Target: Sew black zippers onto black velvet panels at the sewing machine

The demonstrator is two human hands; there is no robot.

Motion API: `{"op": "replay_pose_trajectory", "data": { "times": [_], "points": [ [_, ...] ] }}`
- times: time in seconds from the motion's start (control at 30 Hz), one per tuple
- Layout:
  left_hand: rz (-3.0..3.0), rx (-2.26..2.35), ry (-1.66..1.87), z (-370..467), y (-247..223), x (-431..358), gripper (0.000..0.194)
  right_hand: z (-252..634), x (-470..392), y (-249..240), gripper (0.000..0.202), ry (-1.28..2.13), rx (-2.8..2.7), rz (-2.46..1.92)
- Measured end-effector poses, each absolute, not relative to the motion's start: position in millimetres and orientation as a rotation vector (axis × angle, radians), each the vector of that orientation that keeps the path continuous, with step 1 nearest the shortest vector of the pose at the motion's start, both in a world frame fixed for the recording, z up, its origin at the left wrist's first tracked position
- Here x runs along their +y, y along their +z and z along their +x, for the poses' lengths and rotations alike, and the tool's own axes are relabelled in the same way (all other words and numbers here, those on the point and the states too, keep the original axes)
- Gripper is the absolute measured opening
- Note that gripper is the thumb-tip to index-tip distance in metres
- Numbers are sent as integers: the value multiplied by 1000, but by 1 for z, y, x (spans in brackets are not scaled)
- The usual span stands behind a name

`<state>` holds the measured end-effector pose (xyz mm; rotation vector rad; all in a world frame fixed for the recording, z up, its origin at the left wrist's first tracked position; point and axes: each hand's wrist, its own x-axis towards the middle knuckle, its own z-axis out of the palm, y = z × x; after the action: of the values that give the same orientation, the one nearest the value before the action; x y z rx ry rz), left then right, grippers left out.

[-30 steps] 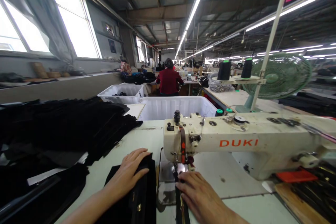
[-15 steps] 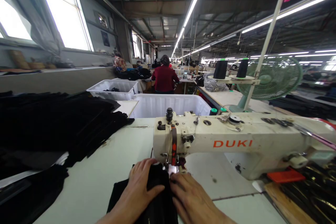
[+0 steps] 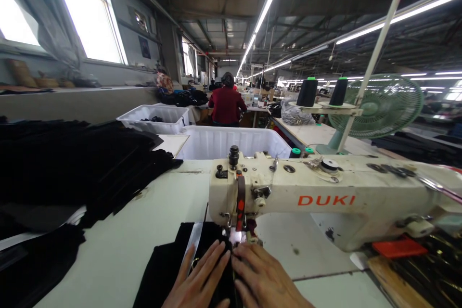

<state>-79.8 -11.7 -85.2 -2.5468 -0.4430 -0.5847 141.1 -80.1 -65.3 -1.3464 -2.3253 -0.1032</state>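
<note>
On my feed, the left hand lies palm-down with fingers extended and slightly parted, flat on the black cloth rather than gripping it. Just right of it, the right hand has its fingers bent and close together; I can't tell whether they pinch anything. The cloth lies under the left hand and spreads leftward, its long axis running the way the fingers point, far end toward the sewing machine. I judge that uneven pressure between the hands could skew it, and fingertips so near the lit needle area risk a prick.
</note>
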Motion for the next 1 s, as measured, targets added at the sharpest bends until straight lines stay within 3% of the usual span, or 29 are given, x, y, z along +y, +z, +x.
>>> {"op": "replay_pose_trajectory", "data": {
  "times": [0.4, 0.6, 0.83, 1.0],
  "points": [
    [-2605, -428, -504, -78, -80, -7, 50, 147, -75, -86, 29, -215, -2288, -1223],
    [-2796, -540, -460, -82, -69, -12, 52, 145, -75, -98, 49, -272, -2209, -1336],
    [-2755, -474, -526, -81, -71, -4, 43, 149, -70, -93, 45, -235, -2327, -1320],
    [-2759, -486, -577, -79, -68, 0, 49, 146, -64, -91, 42, -286, -2304, -1364]
  ]
}}
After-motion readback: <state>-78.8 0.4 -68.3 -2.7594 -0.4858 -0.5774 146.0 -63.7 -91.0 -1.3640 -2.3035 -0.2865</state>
